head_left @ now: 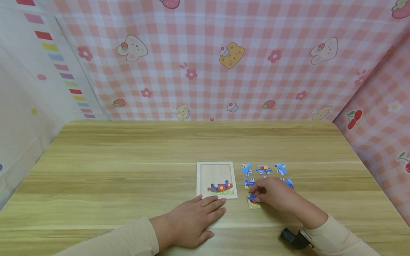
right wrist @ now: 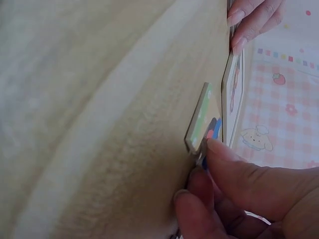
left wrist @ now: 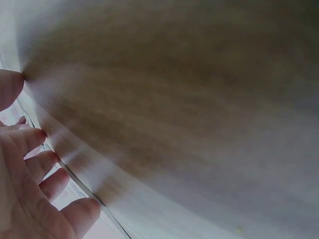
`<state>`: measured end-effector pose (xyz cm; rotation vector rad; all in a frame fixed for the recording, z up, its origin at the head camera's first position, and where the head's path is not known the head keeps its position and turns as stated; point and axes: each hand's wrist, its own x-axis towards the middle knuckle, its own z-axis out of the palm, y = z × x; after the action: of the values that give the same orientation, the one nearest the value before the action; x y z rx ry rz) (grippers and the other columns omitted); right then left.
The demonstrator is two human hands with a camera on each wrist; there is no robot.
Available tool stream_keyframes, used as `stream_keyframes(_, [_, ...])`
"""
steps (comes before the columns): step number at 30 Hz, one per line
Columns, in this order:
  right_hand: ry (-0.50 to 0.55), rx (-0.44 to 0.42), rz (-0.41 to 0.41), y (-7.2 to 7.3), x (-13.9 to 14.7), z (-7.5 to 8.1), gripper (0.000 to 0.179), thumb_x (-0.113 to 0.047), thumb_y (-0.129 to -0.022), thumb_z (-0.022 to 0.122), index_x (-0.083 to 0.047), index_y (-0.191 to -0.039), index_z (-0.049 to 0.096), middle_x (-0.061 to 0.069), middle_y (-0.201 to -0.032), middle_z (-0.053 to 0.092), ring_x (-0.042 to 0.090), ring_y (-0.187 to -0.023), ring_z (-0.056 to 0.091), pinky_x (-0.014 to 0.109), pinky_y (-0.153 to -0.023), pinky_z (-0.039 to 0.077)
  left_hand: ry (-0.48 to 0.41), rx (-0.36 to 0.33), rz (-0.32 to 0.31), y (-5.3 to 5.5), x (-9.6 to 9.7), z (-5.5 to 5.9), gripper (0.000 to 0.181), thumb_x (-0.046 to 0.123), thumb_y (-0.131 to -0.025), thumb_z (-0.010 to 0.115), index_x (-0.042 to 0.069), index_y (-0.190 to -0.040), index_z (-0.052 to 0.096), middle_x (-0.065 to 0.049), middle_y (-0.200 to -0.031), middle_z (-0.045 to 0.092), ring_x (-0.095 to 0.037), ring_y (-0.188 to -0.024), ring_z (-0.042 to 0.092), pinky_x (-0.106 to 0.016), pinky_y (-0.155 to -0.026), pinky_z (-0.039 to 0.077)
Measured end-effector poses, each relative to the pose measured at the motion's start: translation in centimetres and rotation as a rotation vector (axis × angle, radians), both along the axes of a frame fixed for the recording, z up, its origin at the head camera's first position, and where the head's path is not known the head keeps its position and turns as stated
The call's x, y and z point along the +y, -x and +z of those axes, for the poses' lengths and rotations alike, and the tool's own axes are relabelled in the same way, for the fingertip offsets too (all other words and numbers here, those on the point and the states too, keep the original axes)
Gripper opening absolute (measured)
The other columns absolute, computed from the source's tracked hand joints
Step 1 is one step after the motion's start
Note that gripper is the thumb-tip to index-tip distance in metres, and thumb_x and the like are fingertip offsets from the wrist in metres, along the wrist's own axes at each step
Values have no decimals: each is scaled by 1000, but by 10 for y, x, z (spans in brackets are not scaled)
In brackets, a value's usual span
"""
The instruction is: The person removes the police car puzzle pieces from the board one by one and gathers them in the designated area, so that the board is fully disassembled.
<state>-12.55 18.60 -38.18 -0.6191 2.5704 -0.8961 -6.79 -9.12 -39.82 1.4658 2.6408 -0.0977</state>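
My right hand (head_left: 275, 193) pinches a puzzle piece (right wrist: 204, 117) between thumb and fingers, beside the loose pieces. This piece has a pale green edge with yellow, blue and red on its face, and in the right wrist view it is tilted against the table. My left hand (head_left: 193, 220) lies palm down with its fingers spread, fingertips right at the lower edge of a white-framed puzzle tray (head_left: 198, 177). Inside the tray, joined pieces (head_left: 221, 188) with red wheel shapes and a green strip fill the lower right corner; bare wood shows above them.
Several loose blue puzzle pieces (head_left: 263, 169) lie in rows right of the tray, partly hidden by my right hand. A black device (head_left: 293, 239) sits at the right wrist. Gingham cloth (head_left: 205, 71) hangs behind the wooden table (head_left: 112, 170).
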Motion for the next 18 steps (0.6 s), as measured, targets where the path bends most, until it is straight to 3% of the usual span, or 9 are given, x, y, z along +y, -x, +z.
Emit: stream_keyframes(18, [-48,-21,-45,0,-5,1,11,1,-79,74,-6,-86,71,-5,-77,65,8,-72,56,24,-64,48,2,-10,0,0,-1,1,59,44,-98,44,15,-149,37,-2,-156,31,-18,-141,32,-41,-108,37])
